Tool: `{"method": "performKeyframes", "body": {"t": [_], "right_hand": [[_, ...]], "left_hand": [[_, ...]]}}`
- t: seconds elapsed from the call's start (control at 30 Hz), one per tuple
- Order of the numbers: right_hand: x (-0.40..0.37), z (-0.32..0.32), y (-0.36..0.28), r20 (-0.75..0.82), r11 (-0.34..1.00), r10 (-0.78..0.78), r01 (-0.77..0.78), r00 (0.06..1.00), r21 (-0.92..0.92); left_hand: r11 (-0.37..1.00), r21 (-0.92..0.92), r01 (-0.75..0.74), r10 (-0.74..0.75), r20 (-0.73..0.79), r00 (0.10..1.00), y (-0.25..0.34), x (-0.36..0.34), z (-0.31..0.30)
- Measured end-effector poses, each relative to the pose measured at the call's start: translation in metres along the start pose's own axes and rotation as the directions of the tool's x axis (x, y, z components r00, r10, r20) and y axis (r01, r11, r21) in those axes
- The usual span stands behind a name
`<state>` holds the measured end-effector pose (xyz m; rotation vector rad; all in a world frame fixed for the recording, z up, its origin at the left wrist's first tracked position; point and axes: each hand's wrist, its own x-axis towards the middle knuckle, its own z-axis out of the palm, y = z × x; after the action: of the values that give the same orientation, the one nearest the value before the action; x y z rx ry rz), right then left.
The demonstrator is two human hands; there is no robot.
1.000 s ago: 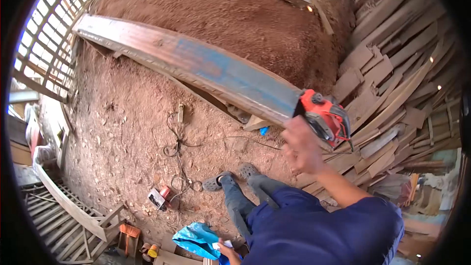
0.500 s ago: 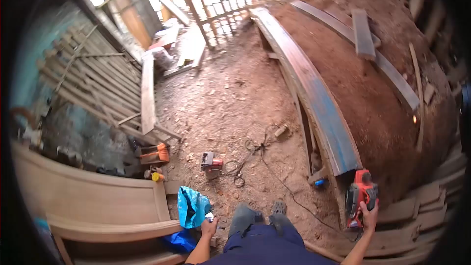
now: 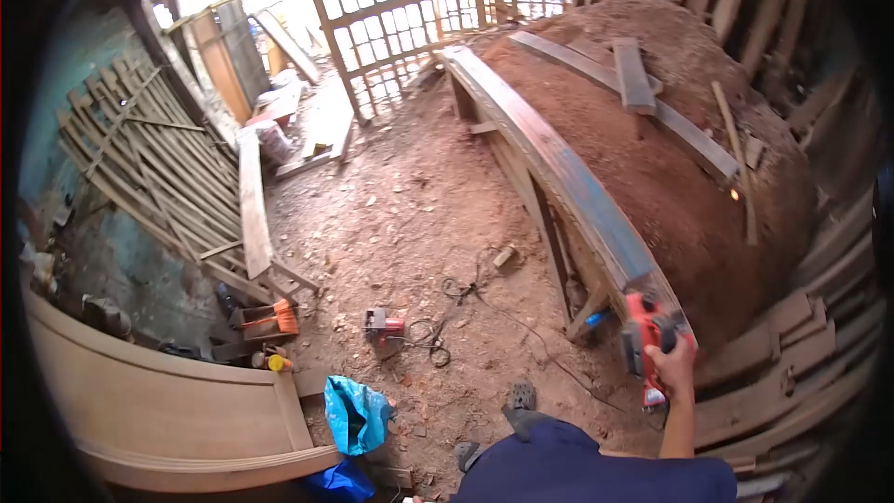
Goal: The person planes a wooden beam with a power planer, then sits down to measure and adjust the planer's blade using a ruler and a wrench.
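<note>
My right hand (image 3: 672,365) is wrapped round the handle of a red and black electric planer (image 3: 643,346). The planer is at the near end of a long wooden beam (image 3: 568,168), whose top shows faded blue and pinkish patches. Whether its sole touches the wood cannot be seen. A dark power cord (image 3: 559,363) trails over the floor close by. My left hand is out of view below the bottom edge. Near that side, a bright blue bag (image 3: 356,417) stands open beside a pale wooden panel (image 3: 186,382).
A second red and grey power tool (image 3: 383,326) lies on the shaving-strewn floor (image 3: 410,224). An orange brush-like item (image 3: 284,317) is by the left wall. Stacked boards (image 3: 764,373) line the right, and loose planks (image 3: 636,74) lie on the sawdust mound (image 3: 596,121).
The view has shifted, and my body leans toward the beam. My right hand has brought the planer over the beam's near end. My left hand, with something silvery, has dropped out of view.
</note>
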<state>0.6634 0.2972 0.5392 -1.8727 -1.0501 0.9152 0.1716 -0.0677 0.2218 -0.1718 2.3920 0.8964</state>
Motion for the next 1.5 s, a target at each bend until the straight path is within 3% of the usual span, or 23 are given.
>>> {"method": "performKeyframes", "body": {"t": [0.03, 0.1, 0.23, 0.33, 0.4, 0.47, 0.5, 0.53, 0.57, 0.6, 0.67, 0.7, 0.73, 0.77, 0.8, 0.87, 1.07, 1.13, 1.23, 1.27, 1.33, 1.43, 1.5], "right_hand": [[-0.016, 0.005, -0.029, 0.084, 0.996, 0.042, -0.035, 0.996, -0.078], [-0.017, 0.028, -0.020, 0.187, 0.978, -0.143, 0.168, 0.972, -0.121], [-0.030, 0.098, -0.038, 0.471, 0.954, -0.117, 0.230, 0.875, -0.190], [-0.009, 0.175, 0.001, 0.681, 0.956, -0.181, 0.290, 0.709, -0.048], [0.005, 0.232, 0.024, 0.783, 0.990, -0.079, 0.142, 0.617, -0.013], [0.031, 0.295, 0.053, 0.889, 0.864, 0.327, -0.481, 0.320, -0.145], [0.062, 0.345, 0.096, 0.928, 0.937, 0.272, -0.289, 0.255, -0.195], [0.067, 0.389, 0.124, 0.929, 0.888, 0.324, -0.397, 0.181, -0.232], [0.076, 0.436, 0.173, 0.924, 0.873, 0.361, -0.393, 0.122, -0.289], [0.072, 0.475, 0.195, 0.900, 0.903, 0.404, -0.229, 0.166, -0.364], [0.063, 0.547, 0.248, 0.922, 0.920, 0.385, -0.095, 0.047, -0.379], [0.060, 0.576, 0.292, 0.967, 0.921, 0.250, 0.296, 0.056, -0.255], [0.061, 0.606, 0.332, 0.996, 0.768, 0.089, 0.637, 0.000, -0.069], [0.054, 0.627, 0.350, 0.997, 0.587, 0.081, 0.809, -0.021, -0.030], [0.048, 0.648, 0.370, 0.993, 0.595, 0.105, 0.804, -0.045, -0.027], [0.042, 0.686, 0.418, 0.989, 0.335, 0.146, 0.942, -0.032, -0.019], [0.047, 0.750, 0.555, 0.991, 0.138, 0.082, 0.986, -0.103, 0.091], [0.048, 0.756, 0.589, 0.992, 0.069, 0.077, 0.993, -0.098, 0.093], [0.045, 0.742, 0.638, 0.889, -0.158, 0.393, 0.935, -0.236, 0.318], [0.049, 0.739, 0.680, 0.928, -0.573, 0.040, 0.752, -0.371, 0.325], [0.046, 0.736, 0.695, 0.961, -0.463, 0.094, 0.843, -0.259, 0.273], [0.046, 0.725, 0.705, 0.964, -0.513, -0.061, 0.836, -0.260, 0.193], [0.043, 0.733, 0.713, 0.975, -0.429, 0.018, 0.879, -0.221, 0.207]], "left_hand": [[1.000, -0.028, 0.009, -0.009, 0.008, 1.000, -0.007, 0.003, -0.003], [0.997, -0.071, 0.027, -0.026, 0.019, 0.999, -0.031, 0.019, -0.005], [0.985, -0.165, 0.043, -0.039, 0.028, 0.999, -0.046, 0.029, -0.010], [0.972, -0.229, 0.050, -0.048, 0.015, 0.999, -0.053, 0.029, -0.019], [0.955, -0.295, 0.008, -0.007, 0.006, 1.000, -0.055, 0.036, -0.023], [0.914, -0.401, -0.061, 0.071, 0.010, 0.997, -0.063, 0.048, -0.013], [0.921, -0.384, 0.070, -0.065, 0.026, 0.998, -0.063, 0.071, -0.001], [0.907, -0.370, 0.201, -0.200, 0.040, 0.979, -0.048, 0.087, 0.008], [0.963, -0.095, 0.254, -0.252, 0.028, 0.967, -0.015, 0.079, 0.005], [0.955, -0.287, 0.077, -0.013, 0.218, 0.976, -0.018, 0.087, 0.018], [0.900, -0.426, 0.091, 0.016, 0.240, 0.971, 0.007, 0.101, 0.060], [0.911, -0.394, 0.118, 0.001, 0.288, 0.958, 0.015, 0.110, 0.081], [0.878, -0.458, 0.138, 0.011, 0.308, 0.951, 0.002, 0.124, 0.111], [0.874, -0.463, 0.151, 0.025, 0.352, 0.936, -0.002, 0.133, 0.134], [0.874, -0.461, 0.153, 0.032, 0.369, 0.929, 0.003, 0.140, 0.157], [0.881, -0.452, 0.139, 0.055, 0.391, 0.919, -0.015, 0.163, 0.202], [0.803, -0.561, 0.202, 0.053, 0.406, 0.912, -0.063, 0.215, 0.291], [0.711, -0.624, 0.324, -0.131, 0.335, 0.933, -0.053, 0.224, 0.307], [0.482, -0.802, 0.354, -0.061, 0.373, 0.926, -0.031, 0.241, 0.327], [0.462, -0.809, 0.364, -0.035, 0.393, 0.919, -0.029, 0.246, 0.330], [0.472, -0.813, 0.342, 0.032, 0.403, 0.915, -0.038, 0.265, 0.341], [0.565, -0.810, 0.158, 0.141, 0.283, 0.949, -0.041, 0.296, 0.356], [0.541, -0.828, 0.144, 0.190, 0.287, 0.939, -0.032, 0.323, 0.365]]}}
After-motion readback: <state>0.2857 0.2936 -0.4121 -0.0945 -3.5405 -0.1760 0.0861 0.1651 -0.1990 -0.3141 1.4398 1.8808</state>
